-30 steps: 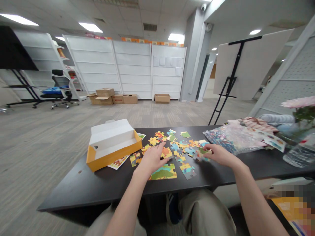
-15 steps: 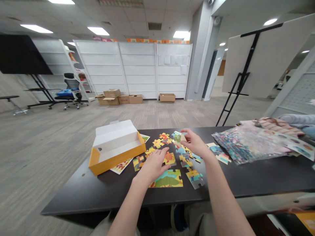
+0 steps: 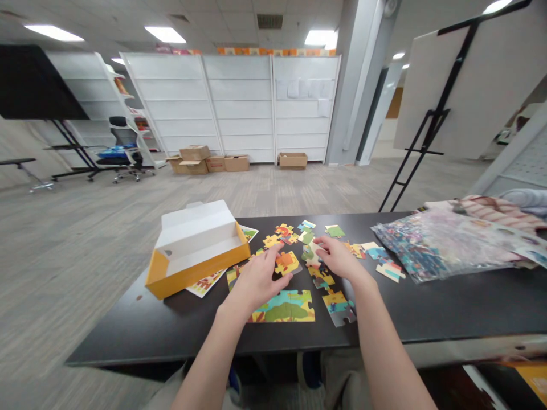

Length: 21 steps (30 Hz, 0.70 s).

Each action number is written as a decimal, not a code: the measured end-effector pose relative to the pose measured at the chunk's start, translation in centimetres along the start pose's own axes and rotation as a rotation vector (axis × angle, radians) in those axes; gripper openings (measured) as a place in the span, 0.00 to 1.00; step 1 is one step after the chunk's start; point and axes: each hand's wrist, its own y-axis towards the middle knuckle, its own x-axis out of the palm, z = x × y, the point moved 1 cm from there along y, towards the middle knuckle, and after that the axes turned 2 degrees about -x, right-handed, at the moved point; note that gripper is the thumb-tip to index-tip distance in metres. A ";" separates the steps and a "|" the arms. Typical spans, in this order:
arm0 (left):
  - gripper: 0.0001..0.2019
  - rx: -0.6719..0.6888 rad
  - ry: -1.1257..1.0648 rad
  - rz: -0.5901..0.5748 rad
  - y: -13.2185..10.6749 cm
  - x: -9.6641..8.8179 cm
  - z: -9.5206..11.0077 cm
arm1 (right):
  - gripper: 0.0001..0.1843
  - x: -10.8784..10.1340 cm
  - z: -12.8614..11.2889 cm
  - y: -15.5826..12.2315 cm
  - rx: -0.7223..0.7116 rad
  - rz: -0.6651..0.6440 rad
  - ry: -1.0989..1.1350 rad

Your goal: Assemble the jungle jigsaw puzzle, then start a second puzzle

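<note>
Loose colourful puzzle pieces [image 3: 325,276] lie scattered on a black table [image 3: 427,313]. My left hand [image 3: 255,279] rests over them, fingers curled, thumb and fingertips on an orange piece [image 3: 285,262]. My right hand [image 3: 337,256] pinches a pale green piece [image 3: 311,252] just right of that orange piece. A joined patch of puzzle [image 3: 285,306] with green trees lies in front of my left hand. One more joined bit [image 3: 339,304] sits beside my right forearm.
An open yellow box [image 3: 194,267] with a white inside stands at the left, over a printed sheet [image 3: 205,283]. A clear bag of puzzle pieces [image 3: 427,250] and folded cloth [image 3: 491,208] lie at the right. An easel [image 3: 427,125] stands behind the table.
My right hand went from the right side of the pile to the far pieces, took a pale green piece, and came back toward the orange piece. My left hand stayed almost still.
</note>
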 end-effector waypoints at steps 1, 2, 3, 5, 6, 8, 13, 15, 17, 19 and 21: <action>0.30 0.030 0.000 0.012 -0.1 0.1 0.1 | 0.14 0.1 0.1 0.1 0.000 0.009 -0.032; 0.31 0.071 0.000 0.021 -0.3 0.2 0.2 | 0.14 0.1 0.0 0.0 -0.004 0.028 -0.068; 0.31 0.116 0.000 0.030 -0.4 0.4 0.4 | 0.12 0.0 -0.2 0.0 -0.014 0.053 -0.095; 0.32 0.198 0.000 0.063 -0.8 0.7 0.8 | 0.11 -0.5 -1.0 -0.4 -0.053 0.086 -0.069; 0.32 0.230 -0.001 0.087 -0.9 0.9 1.0 | 0.11 -0.7 -1.6 -0.6 -0.079 0.078 -0.007; 0.32 0.278 -0.010 0.138 -1.1 1.1 1.5 | 0.14 -1.0 -2.8 -1.2 -0.122 -0.004 0.167; 0.31 0.340 -0.049 0.171 -1.1 1.5 3.1 | 0.13 -1.8 -4.2 -2.5 -0.189 -0.204 0.314; 0.34 0.338 -0.068 0.129 -1.1 1.6 3.7 | 0.11 -2.9 -3.4 -3.0 -0.172 -0.148 0.256; 0.37 0.325 -0.077 0.060 -1.1 1.5 4.2 | 0.10 -4.5 -1.7 -3.7 -0.105 -0.060 0.164; 0.37 0.298 -0.057 -0.027 -1.1 1.2 4.4 | 0.10 -6.2 0.5 -4.9 -0.038 -0.009 0.097; 0.32 0.266 -0.017 -0.110 -1.1 0.8 4.3 | 0.09 -7.7 2.9 -6.2 0.037 -0.006 0.081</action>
